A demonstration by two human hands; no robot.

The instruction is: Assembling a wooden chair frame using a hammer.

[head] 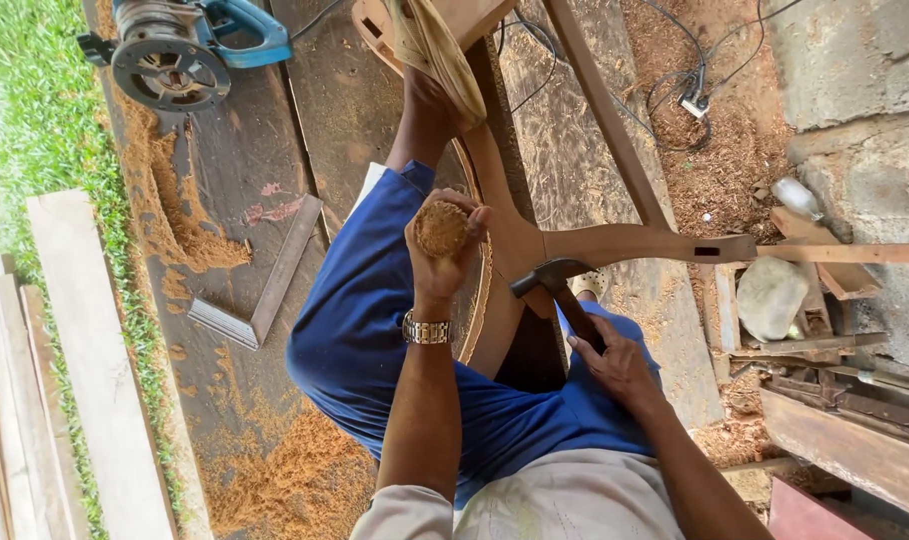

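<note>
Wooden frame (pixel 574 240); right hand (pixel 614 365) grips hammer (pixel 559 280), left hand (pixel 444 250) perhaps cupping sawdust (pixel 440 229).

Quantities: one hammer (pixel 554 285), one curved wooden frame (pixel 614 240), one blue power tool (pixel 179 50), one steel square (pixel 259 295), one wristwatch (pixel 426 330) (left wrist), several stacked planks (pixel 84 370).

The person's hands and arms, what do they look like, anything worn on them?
Both forearms are bare. The left hand has a metal link wristwatch with a silver and gold tone band at the wrist. The right hand shows no watch or ring that can be made out. Near the left elbow a pale, light-coloured sleeve begins. No gloves on either hand.
</note>
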